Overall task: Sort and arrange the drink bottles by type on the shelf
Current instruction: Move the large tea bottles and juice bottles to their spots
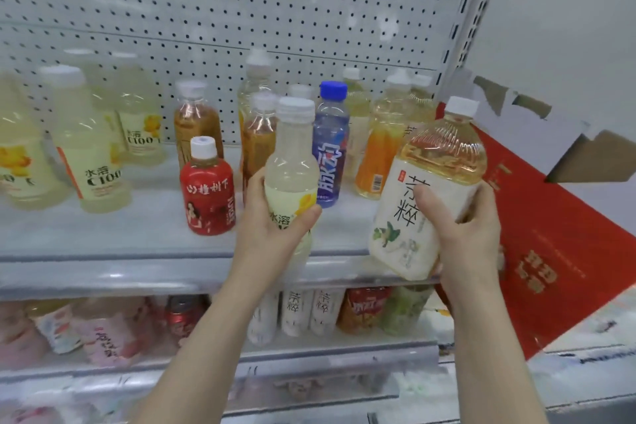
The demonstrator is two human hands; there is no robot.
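**Two bottles in hand at the shelf**

Grips a pale lemon bottle (292, 162) upright in the left hand (272, 227), fingers (303, 217) curled round its label, at the shelf's (137, 251) near edge. Clasps a tilted amber tea bottle (426, 189) in the right hand (468, 237), further right. Farther back on the shelf: a red bottle (208, 193) at left, a blue bottle (330, 155) between the hands.

Probably a shop: pegboard-backed shelf (155, 237) stocked with drink bottles (210, 193).
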